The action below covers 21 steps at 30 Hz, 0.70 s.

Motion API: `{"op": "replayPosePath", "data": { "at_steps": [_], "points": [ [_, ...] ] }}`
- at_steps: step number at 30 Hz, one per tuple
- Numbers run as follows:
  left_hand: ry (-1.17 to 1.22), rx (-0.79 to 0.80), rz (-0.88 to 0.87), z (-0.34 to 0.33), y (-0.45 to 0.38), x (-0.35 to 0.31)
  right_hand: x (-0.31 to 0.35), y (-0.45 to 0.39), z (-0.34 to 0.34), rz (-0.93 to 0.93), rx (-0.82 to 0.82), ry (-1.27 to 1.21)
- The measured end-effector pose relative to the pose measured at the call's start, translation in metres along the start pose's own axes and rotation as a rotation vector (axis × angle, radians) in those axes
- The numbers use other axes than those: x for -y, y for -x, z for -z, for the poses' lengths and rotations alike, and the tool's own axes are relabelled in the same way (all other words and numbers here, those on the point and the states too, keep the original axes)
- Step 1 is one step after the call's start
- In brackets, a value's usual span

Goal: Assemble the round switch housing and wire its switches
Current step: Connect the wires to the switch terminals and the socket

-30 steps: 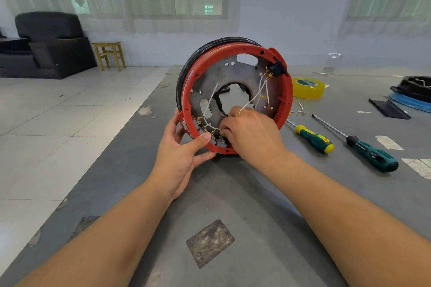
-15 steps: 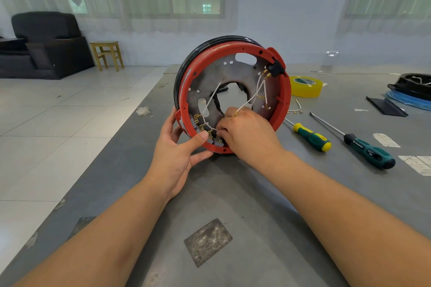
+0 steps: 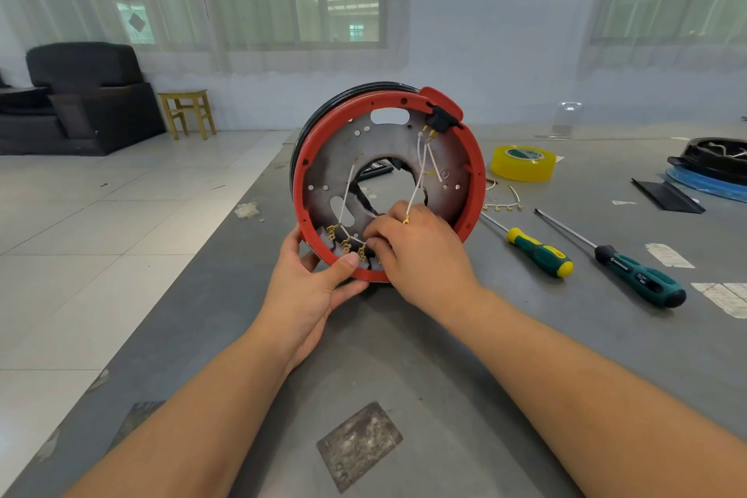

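Round switch housing standing on edge near the middle of the grey tabletop, open face toward the camera, red rim around a grey metal plate with a central hole. Left hand clamped on the lower left rim, thumb pressed over the red edge, fingers wrapped behind. Right hand tucked inside the lower part of the ring, fingertips curled in a pinch at the brass terminals; exactly what sits between them hidden, probably a wire end. Thin white wires running from a black switch at the upper right rim down toward that hand.

Judged as rigid and fairly light for its size, yet prone to rolling or tipping when stood on edge, so best steadied at the rim, never by the wires. Wires limp and thin, terminals small and easily bent: take hold at the metal lug, close to the end, with a light pinch.

To the right, well apart: yellow tape roll, two screwdrivers.
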<state>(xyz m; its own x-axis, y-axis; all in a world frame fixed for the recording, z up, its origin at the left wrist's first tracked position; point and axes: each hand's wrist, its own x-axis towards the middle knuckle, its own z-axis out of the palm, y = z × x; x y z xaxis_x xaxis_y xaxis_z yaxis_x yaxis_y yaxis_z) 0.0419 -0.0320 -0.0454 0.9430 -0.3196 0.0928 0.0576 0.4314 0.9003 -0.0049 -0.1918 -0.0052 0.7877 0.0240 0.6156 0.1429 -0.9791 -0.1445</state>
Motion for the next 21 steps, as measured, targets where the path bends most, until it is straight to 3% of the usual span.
{"op": "replayPosePath", "data": {
  "at_steps": [8,21],
  "points": [
    [-0.002,0.018,0.001,-0.0005,0.0001,0.0007,0.0016,0.0028,-0.0063,-0.045,-0.060,-0.016],
    [-0.017,0.030,-0.006,-0.0004,0.0000,0.0019,-0.0009,0.0032,-0.0049,-0.025,-0.005,0.012]
  ]
}}
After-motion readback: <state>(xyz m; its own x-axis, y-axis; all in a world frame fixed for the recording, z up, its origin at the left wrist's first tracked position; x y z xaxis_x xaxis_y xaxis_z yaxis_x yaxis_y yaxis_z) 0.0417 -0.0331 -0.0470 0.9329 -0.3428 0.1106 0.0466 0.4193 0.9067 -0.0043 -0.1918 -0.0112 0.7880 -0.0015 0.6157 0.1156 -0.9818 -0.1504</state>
